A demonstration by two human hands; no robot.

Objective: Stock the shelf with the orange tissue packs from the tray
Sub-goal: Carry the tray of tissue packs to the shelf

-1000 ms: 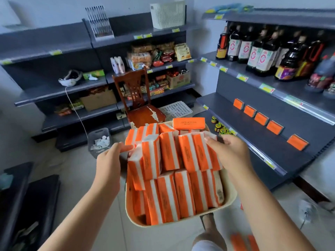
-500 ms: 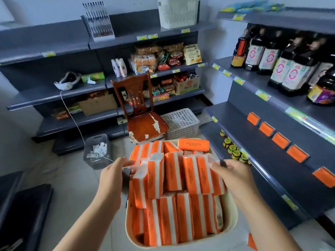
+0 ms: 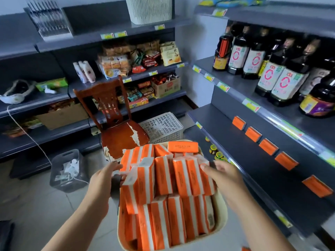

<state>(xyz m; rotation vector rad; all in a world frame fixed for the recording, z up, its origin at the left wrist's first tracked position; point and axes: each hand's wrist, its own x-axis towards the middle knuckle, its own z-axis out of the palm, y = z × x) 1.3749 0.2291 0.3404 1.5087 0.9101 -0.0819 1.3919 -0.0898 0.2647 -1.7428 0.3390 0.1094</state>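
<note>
Low at the near centre: cream tray (image 3: 220, 223), heaped with orange tissue packs (image 3: 163, 178), most standing on edge, with one flat pack (image 3: 182, 146) lying across the far end. Over the packs on the tray's right side, right hand (image 3: 223, 178), fingers nearly straight and a little spread, tips touching the pack tops; pinches nothing yet. At the tray's left side, left hand (image 3: 102, 182), thumb against a leaning pack. Gripping the rim or only steadying it: cannot tell, lower fingers hidden.

Looks like the picking step, settling on the next pack to lift. Next move probably calls for pinching one upright pack across its narrow faces and drawing it straight up, so as not to drag its neighbours out. Then carrying it right and far to the grey shelf (image 3: 272, 178) and standing it in the wider gap near the row's near end.

Counted: one tray; two hands; five shelved packs (image 3: 268, 146), well apart in a row against the back panel. In the tray, at least fifteen packs showing; fuller count impossible through overlap.
</note>
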